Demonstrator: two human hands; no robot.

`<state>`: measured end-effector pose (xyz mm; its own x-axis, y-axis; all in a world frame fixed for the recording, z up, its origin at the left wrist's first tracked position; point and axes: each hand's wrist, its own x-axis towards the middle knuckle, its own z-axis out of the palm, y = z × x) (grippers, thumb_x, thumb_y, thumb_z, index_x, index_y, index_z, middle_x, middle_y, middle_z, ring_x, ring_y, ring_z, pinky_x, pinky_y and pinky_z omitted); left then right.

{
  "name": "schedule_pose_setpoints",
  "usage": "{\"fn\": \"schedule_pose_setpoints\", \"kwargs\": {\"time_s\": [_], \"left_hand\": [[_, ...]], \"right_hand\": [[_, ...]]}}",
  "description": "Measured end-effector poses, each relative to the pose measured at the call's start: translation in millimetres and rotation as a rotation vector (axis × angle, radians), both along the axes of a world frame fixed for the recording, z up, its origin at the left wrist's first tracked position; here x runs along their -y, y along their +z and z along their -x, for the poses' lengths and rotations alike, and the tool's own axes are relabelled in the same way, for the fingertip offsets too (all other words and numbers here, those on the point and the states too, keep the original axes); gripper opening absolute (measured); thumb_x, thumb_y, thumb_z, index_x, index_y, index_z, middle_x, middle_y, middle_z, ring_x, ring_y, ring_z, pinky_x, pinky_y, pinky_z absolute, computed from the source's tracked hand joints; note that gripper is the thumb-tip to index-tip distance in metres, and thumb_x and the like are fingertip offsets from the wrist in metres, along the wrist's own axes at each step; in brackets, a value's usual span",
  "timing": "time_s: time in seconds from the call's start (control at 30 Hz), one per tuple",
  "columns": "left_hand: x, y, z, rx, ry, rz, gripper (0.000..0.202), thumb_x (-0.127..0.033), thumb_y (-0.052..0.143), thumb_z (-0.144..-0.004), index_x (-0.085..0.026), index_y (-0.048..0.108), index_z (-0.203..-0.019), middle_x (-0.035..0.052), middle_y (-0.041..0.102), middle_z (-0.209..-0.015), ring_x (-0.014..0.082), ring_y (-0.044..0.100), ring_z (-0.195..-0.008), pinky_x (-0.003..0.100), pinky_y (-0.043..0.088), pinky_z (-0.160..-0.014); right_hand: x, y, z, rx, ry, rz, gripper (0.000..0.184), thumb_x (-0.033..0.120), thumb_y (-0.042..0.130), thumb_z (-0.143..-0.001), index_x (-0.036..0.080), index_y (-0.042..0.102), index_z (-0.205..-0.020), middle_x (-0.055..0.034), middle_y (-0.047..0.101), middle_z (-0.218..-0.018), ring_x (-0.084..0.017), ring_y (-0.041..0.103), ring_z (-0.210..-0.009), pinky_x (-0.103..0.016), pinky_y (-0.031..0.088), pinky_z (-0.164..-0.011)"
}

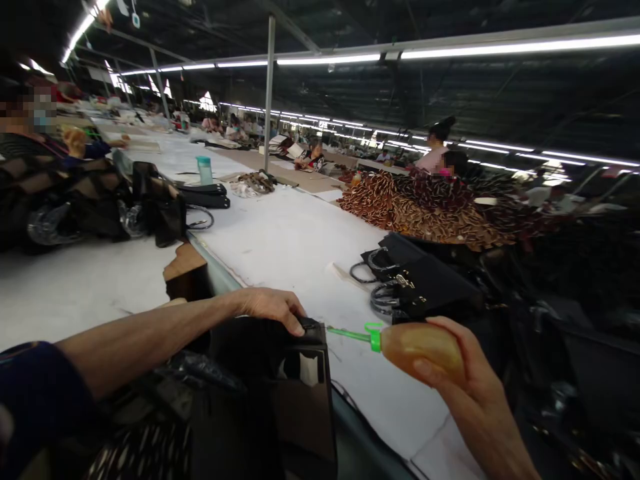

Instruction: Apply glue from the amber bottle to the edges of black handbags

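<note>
Fingers of my left hand (275,310) are closed on the top edge of a black handbag (305,400), which stands upright close to me. My right hand (470,367) is wrapped round a squeeze bottle (423,347) of amber liquid, held on its side. The bottle's thin green nozzle points left, and its tip is at or very near the bag's top corner, beside my left fingertips. Whether the tip touches the bag I cannot tell. Clear plastic wrap covers a part of the bag below my left forearm.
Black handbags (425,280) with wrapped handles lie on the white table (280,233) at right. Behind them is a heap of brown and maroon pieces (400,203). More black bags (100,200) and a teal-lidded cup (204,170) stand at left. Other people work farther off.
</note>
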<state>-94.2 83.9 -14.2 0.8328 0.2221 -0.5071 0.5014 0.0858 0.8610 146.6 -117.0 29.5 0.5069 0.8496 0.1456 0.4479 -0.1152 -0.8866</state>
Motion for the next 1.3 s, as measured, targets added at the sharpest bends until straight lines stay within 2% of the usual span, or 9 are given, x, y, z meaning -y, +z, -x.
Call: {"fn": "schedule_pose_setpoints", "kwargs": {"time_s": [0.2, 0.33, 0.6, 0.93, 1.13, 1.3], "left_hand": [[-2.8, -5.0, 2.1, -0.016, -0.043, -0.002, 0.029, -0.034, 0.071, -0.063, -0.016, 0.071, -0.085, 0.0015, 0.07, -0.074, 0.0176, 0.061, -0.066, 0.026, 0.049, -0.065], [-3.2, -7.3, 3.4, -0.015, -0.055, -0.022, 0.028, -0.035, 0.07, -0.064, -0.015, 0.071, -0.085, 0.0019, 0.07, -0.075, 0.0179, 0.061, -0.066, 0.028, 0.049, -0.066], [-1.2, -6.1, 1.9, -0.042, -0.053, -0.03, 0.028, -0.034, 0.07, -0.062, -0.015, 0.071, -0.083, 0.0026, 0.07, -0.074, 0.0189, 0.061, -0.066, 0.029, 0.05, -0.066], [-3.6, -12.6, 0.8, -0.058, -0.063, -0.033, 0.033, -0.036, 0.07, -0.062, -0.014, 0.071, -0.087, 0.0041, 0.071, -0.077, 0.0195, 0.062, -0.067, 0.03, 0.051, -0.069], [-2.6, -6.9, -1.1, -0.063, -0.069, -0.052, 0.029, -0.034, 0.069, -0.063, -0.014, 0.071, -0.084, 0.0038, 0.07, -0.075, 0.0198, 0.063, -0.066, 0.03, 0.051, -0.066], [-2.9, -4.8, -1.3, -0.071, -0.082, -0.076, 0.028, -0.035, 0.069, -0.064, -0.014, 0.071, -0.083, 0.0035, 0.07, -0.074, 0.0199, 0.062, -0.067, 0.029, 0.051, -0.064]], "right_hand": [[-5.7, -10.8, -14.6, 0.128, 0.127, 0.047, 0.052, 0.047, 0.064, -0.076, 0.027, 0.046, -0.12, -0.0004, 0.059, -0.106, -0.02, 0.058, -0.087, -0.024, 0.05, -0.072], [-11.5, -14.4, -15.7, 0.204, 0.142, 0.04, 0.05, 0.049, 0.062, -0.077, 0.027, 0.047, -0.119, -0.0007, 0.058, -0.105, -0.02, 0.056, -0.086, -0.026, 0.048, -0.076], [-12.4, -14.8, -16.3, 0.192, 0.204, 0.076, 0.054, 0.05, 0.063, -0.077, 0.027, 0.044, -0.121, -0.0032, 0.058, -0.11, -0.022, 0.057, -0.093, -0.029, 0.049, -0.079], [-7.1, -17.6, -21.1, 0.239, 0.224, 0.094, 0.055, 0.049, 0.065, -0.075, 0.026, 0.046, -0.122, -0.0041, 0.057, -0.115, -0.024, 0.057, -0.098, -0.031, 0.049, -0.082], [-14.1, -12.1, -12.8, 0.246, 0.216, 0.038, 0.05, 0.048, 0.066, -0.075, 0.027, 0.049, -0.117, -0.0033, 0.059, -0.11, -0.024, 0.057, -0.094, -0.032, 0.049, -0.08], [-10.9, -14.0, -9.0, 0.218, 0.165, 0.015, 0.05, 0.049, 0.067, -0.073, 0.026, 0.051, -0.115, -0.0032, 0.058, -0.112, -0.025, 0.055, -0.099, -0.034, 0.045, -0.087]]}}
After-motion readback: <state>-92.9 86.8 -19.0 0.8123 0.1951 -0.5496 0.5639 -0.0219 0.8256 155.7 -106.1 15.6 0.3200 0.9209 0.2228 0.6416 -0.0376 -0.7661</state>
